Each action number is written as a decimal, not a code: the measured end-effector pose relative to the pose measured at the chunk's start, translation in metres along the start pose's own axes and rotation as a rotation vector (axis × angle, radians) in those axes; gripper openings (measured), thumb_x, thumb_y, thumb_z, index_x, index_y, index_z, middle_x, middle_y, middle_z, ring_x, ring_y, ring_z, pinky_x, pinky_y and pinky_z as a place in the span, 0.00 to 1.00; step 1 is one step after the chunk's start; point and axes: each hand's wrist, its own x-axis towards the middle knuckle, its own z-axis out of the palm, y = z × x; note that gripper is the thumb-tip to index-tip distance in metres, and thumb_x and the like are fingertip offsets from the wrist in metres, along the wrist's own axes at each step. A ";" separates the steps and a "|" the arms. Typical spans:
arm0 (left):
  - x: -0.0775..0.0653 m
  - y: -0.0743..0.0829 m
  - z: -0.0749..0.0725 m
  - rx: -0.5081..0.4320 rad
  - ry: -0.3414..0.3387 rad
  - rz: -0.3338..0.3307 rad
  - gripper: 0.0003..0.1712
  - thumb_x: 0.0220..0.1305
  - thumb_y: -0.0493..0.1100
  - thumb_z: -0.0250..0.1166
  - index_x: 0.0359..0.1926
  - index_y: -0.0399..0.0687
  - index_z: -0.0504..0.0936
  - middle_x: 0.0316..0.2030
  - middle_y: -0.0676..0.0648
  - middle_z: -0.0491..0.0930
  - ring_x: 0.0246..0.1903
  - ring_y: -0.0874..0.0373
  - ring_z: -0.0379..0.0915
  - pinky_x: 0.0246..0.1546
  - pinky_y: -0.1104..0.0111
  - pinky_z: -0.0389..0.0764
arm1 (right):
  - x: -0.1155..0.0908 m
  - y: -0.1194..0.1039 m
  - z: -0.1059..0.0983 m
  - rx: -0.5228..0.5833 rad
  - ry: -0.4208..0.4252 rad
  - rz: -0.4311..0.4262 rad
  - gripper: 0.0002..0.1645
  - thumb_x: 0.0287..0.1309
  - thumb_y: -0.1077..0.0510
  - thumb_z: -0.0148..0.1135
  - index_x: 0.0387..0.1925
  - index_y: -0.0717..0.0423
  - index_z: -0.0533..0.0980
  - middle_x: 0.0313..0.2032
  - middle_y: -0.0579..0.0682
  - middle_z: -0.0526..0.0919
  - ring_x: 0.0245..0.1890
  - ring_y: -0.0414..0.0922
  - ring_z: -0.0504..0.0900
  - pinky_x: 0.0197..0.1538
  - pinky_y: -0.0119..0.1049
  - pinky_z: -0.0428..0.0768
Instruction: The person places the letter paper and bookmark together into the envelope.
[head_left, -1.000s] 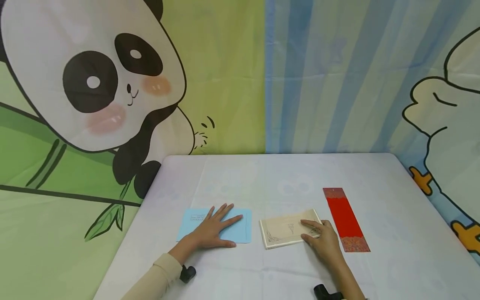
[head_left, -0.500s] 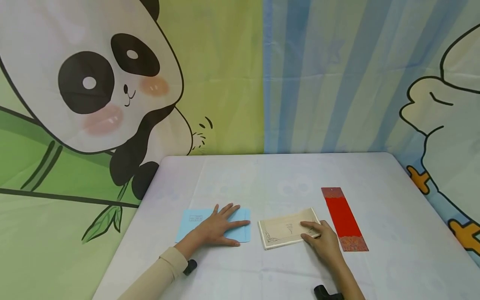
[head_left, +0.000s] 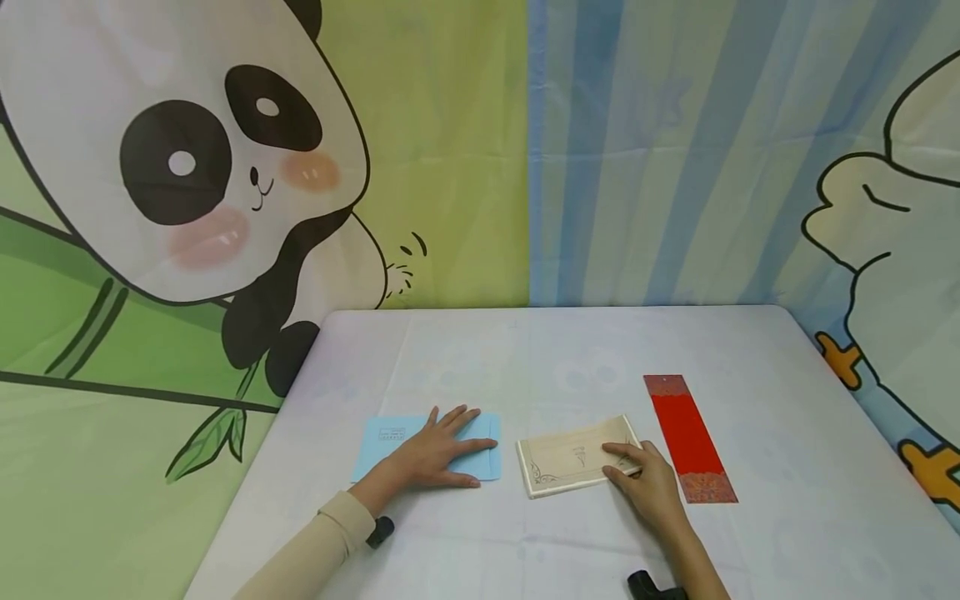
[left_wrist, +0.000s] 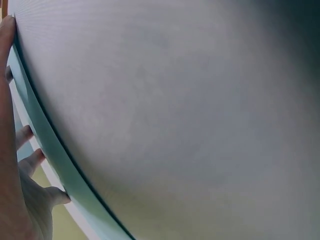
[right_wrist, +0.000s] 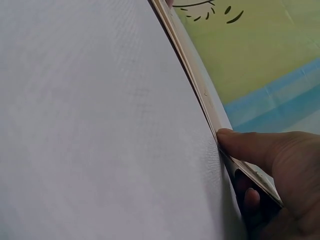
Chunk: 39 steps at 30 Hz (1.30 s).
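A light blue envelope (head_left: 369, 450) with a small printed box lies on the table at the left. My left hand (head_left: 431, 457) rests on its right part with the fingers spread. The left wrist view shows the envelope's blue edge (left_wrist: 55, 145) under the fingertips (left_wrist: 60, 196). To its right, a cream stack of printed paper (head_left: 558, 462) with scroll ornaments lies at a slight slant. My right hand (head_left: 648, 487) grips its right end. In the right wrist view the thumb (right_wrist: 245, 145) presses on top, fingers curl underneath, and the cream edge (right_wrist: 192, 75) shows several layers.
A long red strip (head_left: 690, 437) with patterned ends lies just right of the right hand. Everything sits on a white-covered table (head_left: 525, 358). A curtain (head_left: 450, 150) with a large printed panda hangs behind the table's back edge.
Over the first half second my left hand slid a little to the right over the blue envelope. It stays there now. My right hand keeps its grip on the cream stack.
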 end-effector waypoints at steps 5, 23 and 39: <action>-0.001 -0.002 -0.002 -0.062 0.039 -0.005 0.38 0.54 0.76 0.48 0.65 0.75 0.61 0.68 0.42 0.52 0.67 0.44 0.44 0.56 0.35 0.50 | 0.000 -0.001 -0.002 0.000 -0.008 0.019 0.20 0.43 0.59 0.73 0.43 0.52 0.82 0.25 0.48 0.69 0.20 0.40 0.59 0.20 0.30 0.58; -0.001 -0.004 0.002 -0.090 0.067 -0.064 0.42 0.49 0.77 0.52 0.65 0.75 0.62 0.69 0.37 0.45 0.68 0.42 0.40 0.60 0.39 0.46 | -0.001 0.004 -0.001 0.018 0.012 0.009 0.20 0.42 0.60 0.74 0.42 0.51 0.82 0.24 0.47 0.67 0.18 0.39 0.58 0.18 0.28 0.58; 0.002 -0.004 0.004 -0.039 0.049 -0.040 0.37 0.55 0.76 0.48 0.65 0.76 0.61 0.69 0.39 0.47 0.67 0.38 0.41 0.56 0.34 0.48 | -0.001 0.003 -0.002 0.018 0.021 -0.029 0.19 0.43 0.60 0.73 0.42 0.51 0.82 0.23 0.47 0.67 0.18 0.37 0.58 0.18 0.29 0.59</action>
